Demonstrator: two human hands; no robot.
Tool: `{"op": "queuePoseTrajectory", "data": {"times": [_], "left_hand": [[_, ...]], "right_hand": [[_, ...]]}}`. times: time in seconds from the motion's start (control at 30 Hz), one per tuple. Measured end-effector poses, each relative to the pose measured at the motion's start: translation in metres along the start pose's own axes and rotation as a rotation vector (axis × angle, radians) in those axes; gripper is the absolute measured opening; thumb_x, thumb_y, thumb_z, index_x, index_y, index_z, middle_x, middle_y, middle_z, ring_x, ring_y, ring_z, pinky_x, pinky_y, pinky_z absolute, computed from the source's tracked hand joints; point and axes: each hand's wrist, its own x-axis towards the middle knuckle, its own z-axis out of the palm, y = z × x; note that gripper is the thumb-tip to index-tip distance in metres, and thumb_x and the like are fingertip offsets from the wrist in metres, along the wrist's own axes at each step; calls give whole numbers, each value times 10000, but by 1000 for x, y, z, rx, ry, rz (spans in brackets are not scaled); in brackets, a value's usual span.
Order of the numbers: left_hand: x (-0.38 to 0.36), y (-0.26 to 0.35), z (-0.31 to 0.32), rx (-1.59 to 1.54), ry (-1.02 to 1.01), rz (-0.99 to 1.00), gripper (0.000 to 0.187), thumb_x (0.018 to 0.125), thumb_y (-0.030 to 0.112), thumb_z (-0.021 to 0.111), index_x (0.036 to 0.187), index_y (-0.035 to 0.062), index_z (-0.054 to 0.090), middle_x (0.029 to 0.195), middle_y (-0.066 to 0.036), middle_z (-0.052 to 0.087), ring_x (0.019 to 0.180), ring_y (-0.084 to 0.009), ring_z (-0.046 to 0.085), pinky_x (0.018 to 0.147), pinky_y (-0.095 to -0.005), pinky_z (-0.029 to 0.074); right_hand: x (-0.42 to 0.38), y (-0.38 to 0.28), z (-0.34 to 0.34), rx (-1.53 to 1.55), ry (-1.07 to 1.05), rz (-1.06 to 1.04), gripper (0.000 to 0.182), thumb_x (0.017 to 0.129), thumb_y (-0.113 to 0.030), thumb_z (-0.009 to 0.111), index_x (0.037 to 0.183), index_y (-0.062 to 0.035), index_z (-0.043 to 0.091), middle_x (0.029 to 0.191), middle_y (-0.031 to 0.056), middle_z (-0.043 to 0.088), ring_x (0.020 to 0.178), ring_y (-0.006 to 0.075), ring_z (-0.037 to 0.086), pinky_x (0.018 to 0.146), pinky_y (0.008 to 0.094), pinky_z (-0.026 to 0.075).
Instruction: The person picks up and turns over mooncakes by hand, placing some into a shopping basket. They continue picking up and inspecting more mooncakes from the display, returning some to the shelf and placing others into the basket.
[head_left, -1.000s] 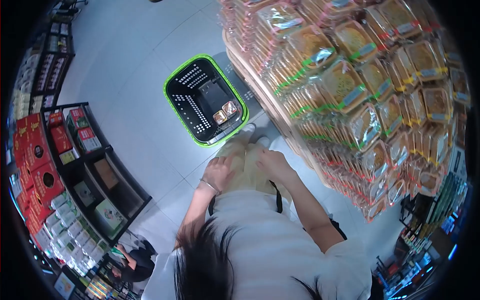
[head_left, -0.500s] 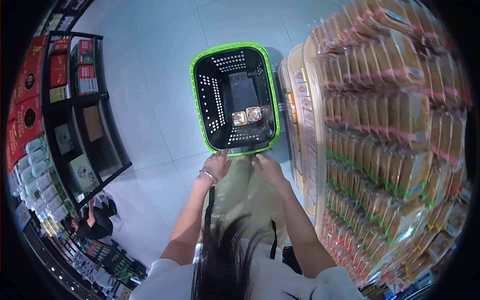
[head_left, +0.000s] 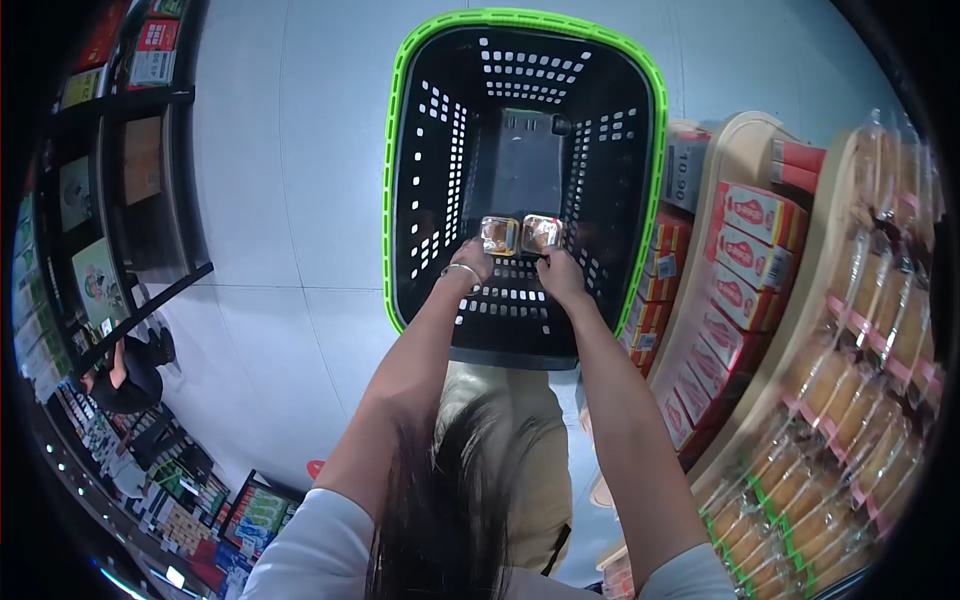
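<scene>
A black shopping basket (head_left: 418,180) with a bright green rim stands in front of me, and both my hands reach down inside it. Two small clear-lidded packs of brown food lie side by side in its near half. At the lower left edge of the left food pack (head_left: 498,236), my left hand (head_left: 471,262) has its fingers closed on it; a bracelet circles that wrist. My right hand (head_left: 561,273) is closed at the near edge of the right food pack (head_left: 541,233). Some fingertips are hidden behind the packs and hands.
On the right, a curved wooden shelf (head_left: 752,130) holds red-and-white boxes (head_left: 735,285) and many bagged breads (head_left: 850,360). A black display rack (head_left: 160,190) stands on the left. Farther back at left, a person in dark clothes (head_left: 130,375) is near the shelves.
My hands have moved from the basket's near rim down inside to the food packs. The basket appears larger and closer, and the shelves have shifted in view.
</scene>
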Motion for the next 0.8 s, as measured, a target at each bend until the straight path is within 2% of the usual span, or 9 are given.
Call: {"op": "queuePoseTrajectory", "data": {"times": [0.13, 0.17, 0.23, 0.3, 0.4, 0.47, 0.5, 0.57, 0.8], "left_hand": [[63, -20, 39, -268, 24, -104, 418, 783, 152, 543, 1159, -25, 494, 1132, -247, 565, 1096, -350, 534, 937, -395, 426], [78, -27, 50, -276, 54, -106, 357, 829, 186, 469, 1137, 17, 534, 1099, -230, 586, 1073, -354, 545, 915, -382, 423], [91, -31, 52, -259, 15, -127, 383, 830, 197, 481, 1155, -4, 512, 1138, -236, 566, 1100, -351, 530, 939, -367, 410], [111, -37, 60, -262, 6, -287, 697, 702, 257, 710, 1236, -40, 375, 1234, -248, 492, 1167, -332, 487, 983, -356, 398], [134, -56, 78, -304, 81, -298, 470, 787, 214, 564, 1166, -53, 485, 1188, -255, 528, 1147, -344, 499, 965, -356, 391], [151, -72, 89, -298, 151, -271, 515, 743, 236, 624, 1149, -55, 501, 1163, -255, 544, 1124, -341, 517, 944, -357, 407], [150, -72, 87, -323, 127, -280, 513, 737, 238, 630, 1140, -55, 508, 1138, -252, 559, 1097, -341, 535, 923, -357, 422], [177, -101, 110, -338, 88, -269, 644, 696, 359, 692, 1163, -40, 502, 1186, -251, 533, 1105, -335, 533, 928, -369, 442], [166, -99, 93, -567, -206, -242, 531, 634, 314, 728, 1048, 8, 594, 980, -166, 630, 914, -234, 619, 804, -350, 487]], "right_hand": [[56, 15, 35, -75, 28, 12, 321, 780, -156, 579, 1086, -63, 569, 1153, 204, 526, 1038, 364, 534, 893, 433, 443], [69, 18, 41, -81, 16, 14, 321, 780, -156, 579, 1086, -63, 569, 1153, 204, 526, 1038, 364, 534, 893, 433, 443], [94, 16, 46, -163, -84, 38, 386, 781, -155, 593, 1141, -41, 514, 1290, 186, 426, 1215, 336, 402, 997, 405, 364], [113, 24, 52, -214, -89, 44, 443, 773, -164, 611, 1181, -41, 488, 1317, 179, 405, 1239, 327, 378, 1025, 390, 335], [144, 48, 70, -306, -110, 66, 652, 734, -198, 679, 1292, -32, 384, 1400, 163, 322, 1295, 309, 320, 1083, 358, 263], [154, 59, 72, -402, -142, 7, 688, 733, -207, 679, 1312, -29, 354, 1426, 166, 283, 1316, 307, 290, 1100, 353, 228], [159, 74, 86, -422, 7, -82, 595, 710, -139, 657, 1245, -33, 420, 1294, 162, 427, 1224, 316, 395, 1046, 355, 314], [160, 69, 83, -464, -73, -43, 608, 707, -160, 664, 1246, -28, 416, 1273, 161, 448, 1222, 312, 399, 1046, 356, 314], [152, 46, 62, -569, -373, 10, 543, 696, -235, 720, 1191, -131, 524, 1247, 148, 492, 1189, 311, 447, 1013, 377, 363]]}}
